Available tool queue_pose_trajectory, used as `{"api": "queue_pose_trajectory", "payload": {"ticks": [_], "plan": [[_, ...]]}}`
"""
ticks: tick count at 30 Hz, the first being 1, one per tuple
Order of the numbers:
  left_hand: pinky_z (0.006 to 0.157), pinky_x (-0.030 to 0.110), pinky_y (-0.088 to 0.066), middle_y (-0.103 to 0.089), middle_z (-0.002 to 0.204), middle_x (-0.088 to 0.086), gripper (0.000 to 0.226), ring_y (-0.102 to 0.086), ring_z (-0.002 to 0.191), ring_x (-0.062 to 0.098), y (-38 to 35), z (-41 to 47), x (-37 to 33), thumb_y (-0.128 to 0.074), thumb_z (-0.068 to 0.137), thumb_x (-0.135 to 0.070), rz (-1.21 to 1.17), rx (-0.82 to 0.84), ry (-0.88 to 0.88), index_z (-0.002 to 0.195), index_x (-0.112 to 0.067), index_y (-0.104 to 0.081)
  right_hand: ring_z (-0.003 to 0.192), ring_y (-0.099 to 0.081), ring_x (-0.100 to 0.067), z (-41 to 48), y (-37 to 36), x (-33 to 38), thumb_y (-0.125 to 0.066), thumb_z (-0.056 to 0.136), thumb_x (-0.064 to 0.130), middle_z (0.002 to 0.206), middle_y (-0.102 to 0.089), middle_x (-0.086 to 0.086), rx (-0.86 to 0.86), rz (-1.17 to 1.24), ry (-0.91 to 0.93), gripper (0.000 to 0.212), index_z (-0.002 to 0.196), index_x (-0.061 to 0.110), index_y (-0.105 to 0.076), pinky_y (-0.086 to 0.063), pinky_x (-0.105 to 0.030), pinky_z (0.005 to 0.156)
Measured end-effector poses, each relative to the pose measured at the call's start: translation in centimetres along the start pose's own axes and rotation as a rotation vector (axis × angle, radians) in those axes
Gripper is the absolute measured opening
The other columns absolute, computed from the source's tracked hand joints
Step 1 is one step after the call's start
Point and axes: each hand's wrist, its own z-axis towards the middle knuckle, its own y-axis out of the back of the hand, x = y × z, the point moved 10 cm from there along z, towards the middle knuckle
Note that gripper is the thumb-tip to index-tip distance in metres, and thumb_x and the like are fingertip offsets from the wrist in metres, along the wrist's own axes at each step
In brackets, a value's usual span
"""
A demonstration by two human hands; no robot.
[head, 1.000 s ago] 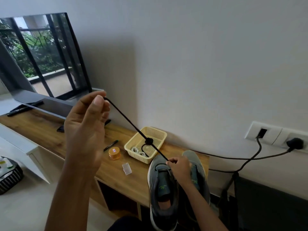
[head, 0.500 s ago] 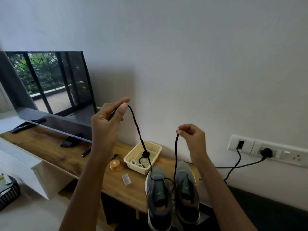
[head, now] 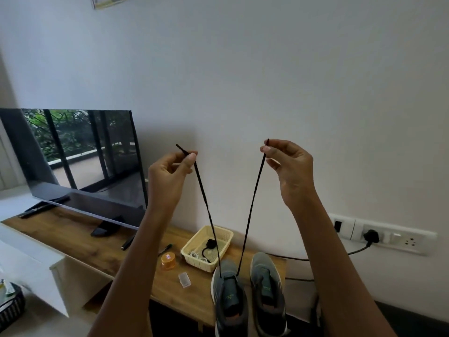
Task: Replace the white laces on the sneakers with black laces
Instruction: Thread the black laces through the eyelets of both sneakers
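A television (head: 73,161) stands on the left half of a wooden console (head: 68,242), its screen reflecting a window. A dark remote (head: 34,211) lies on the console at the set's left end. Further right on the console top lie a black pen (head: 165,249), a small orange tub (head: 168,261) and a clear plastic case (head: 184,279), near one another but not touching.

Next to the right is a yellow mesh basket (head: 192,258). It contains white laces (head: 196,256) and a coiled black lace (head: 210,244).

The left hand (head: 170,176) is raised in front of the wall. Its thumb and forefinger pinch one end of the black lace (head: 204,205), and the tip projects above the fingers. From this pinch the strand runs straight and taut down to the toe end of the left-side sneaker (head: 230,302). There the lace passes through the lowest eyelets and rises as a second taut strand.

The right hand (head: 291,171), raised to much the same level, pinches that second end between thumb and forefinger. The two strands form a narrow V with its point at the shoe.

The right-side sneaker (head: 267,295) stands just beside the first at the console's right end, with no lace visible in it.

On the wall at the far right is a white socket strip (head: 398,242) with a black plug (head: 370,235) inserted.
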Motion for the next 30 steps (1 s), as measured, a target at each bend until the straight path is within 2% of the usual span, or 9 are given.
{"api": "queue_pose_trajectory", "payload": {"ticks": [6, 12, 15, 17, 21, 23, 25, 27, 30], "plan": [[0.073, 0.011, -0.046, -0.061, 0.097, -0.008, 0.012, -0.057, 0.082, 0.003, -1.8, 0.9, -1.3, -0.060, 0.091, -0.024, 0.115, 0.057, -0.071, 0.100, -0.030, -0.065, 0.078, -0.062, -0.010, -0.2, -1.3, 1.0, -0.073, 0.075, 0.000, 0.075, -0.069, 0.005, 0.056, -0.083, 0.014, 0.018, 0.075, 0.017, -0.070, -0.046, -0.026, 0.077], [0.074, 0.010, -0.051, -0.068, 0.088, -0.006, 0.022, -0.065, 0.083, 0.000, -3.5, 2.3, -3.0, -0.070, 0.084, -0.017, 0.161, 0.062, -0.114, 0.106, -0.019, -0.068, 0.069, -0.063, -0.001, 0.2, -2.9, 1.8, -0.072, 0.075, -0.003, 0.071, -0.069, 0.006, 0.108, -0.102, 0.036, 0.015, 0.078, 0.011, -0.069, -0.047, -0.011, 0.066], [0.080, 0.025, -0.056, -0.071, 0.089, -0.004, 0.015, -0.067, 0.083, 0.004, -4.5, 2.5, -3.5, -0.068, 0.086, -0.022, 0.177, 0.090, -0.142, 0.101, -0.020, -0.068, 0.070, -0.065, -0.001, 0.3, -3.2, 2.1, -0.073, 0.074, -0.004, 0.072, -0.070, 0.004, 0.115, -0.122, 0.053, 0.014, 0.080, 0.008, -0.070, -0.048, -0.011, 0.067], [0.083, 0.036, -0.056, -0.070, 0.086, -0.009, 0.007, -0.068, 0.083, 0.006, -5.0, 2.5, -3.5, -0.068, 0.087, -0.026, 0.191, 0.103, -0.152, 0.094, -0.026, -0.068, 0.070, -0.066, -0.004, 0.3, -3.2, 2.4, -0.075, 0.072, -0.005, 0.071, -0.069, 0.002, 0.094, -0.123, 0.077, 0.017, 0.081, 0.007, -0.068, -0.050, -0.013, 0.068], [0.091, 0.050, -0.048, -0.067, 0.091, -0.017, 0.003, -0.064, 0.089, 0.009, -5.6, 2.6, -3.3, -0.067, 0.083, -0.039, 0.232, 0.103, -0.113, 0.083, -0.042, -0.065, 0.070, -0.068, -0.011, 0.4, -2.8, 3.1, -0.077, 0.069, -0.005, 0.069, -0.069, -0.002, 0.045, -0.120, 0.118, 0.024, 0.081, 0.008, -0.061, -0.051, -0.014, 0.069], [0.099, 0.047, -0.040, -0.062, 0.102, -0.015, 0.002, -0.057, 0.105, 0.014, -5.5, 2.7, -3.6, -0.069, 0.083, -0.039, 0.302, 0.066, -0.105, 0.084, -0.039, -0.067, 0.071, -0.068, -0.012, 0.4, -2.8, 3.3, -0.078, 0.069, -0.005, 0.069, -0.070, -0.002, 0.040, -0.117, 0.131, 0.025, 0.081, 0.008, -0.060, -0.052, -0.015, 0.070], [0.100, 0.034, -0.029, -0.059, 0.114, -0.014, 0.008, -0.045, 0.119, 0.015, -5.5, 2.6, -3.9, -0.068, 0.084, -0.039, 0.394, 0.035, -0.097, 0.090, -0.033, -0.070, 0.072, -0.068, -0.012, 0.4, -2.8, 3.4, -0.078, 0.069, -0.004, 0.071, -0.070, -0.004, 0.037, -0.119, 0.140, 0.025, 0.080, 0.008, -0.059, -0.052, -0.015, 0.071], [0.094, 0.029, -0.022, -0.056, 0.124, -0.015, 0.012, -0.037, 0.123, 0.013, -5.6, 2.5, -4.3, -0.067, 0.084, -0.039, 0.437, 0.017, -0.092, 0.092, -0.031, -0.071, 0.071, -0.068, -0.011, 0.3, -2.9, 3.4, -0.078, 0.069, -0.004, 0.072, -0.070, -0.005, 0.030, -0.119, 0.143, 0.025, 0.081, 0.008, -0.059, -0.051, -0.014, 0.069], [0.096, 0.029, -0.020, -0.053, 0.128, -0.017, 0.014, -0.034, 0.125, 0.012, -5.7, 2.5, -4.3, -0.067, 0.084, -0.039, 0.424, 0.004, -0.069, 0.094, -0.030, -0.072, 0.070, -0.068, -0.010, 0.2, -2.8, 3.3, -0.078, 0.069, -0.004, 0.071, -0.069, -0.003, 0.021, -0.114, 0.142, 0.025, 0.081, 0.008, -0.059, -0.051, -0.014, 0.068]]}}
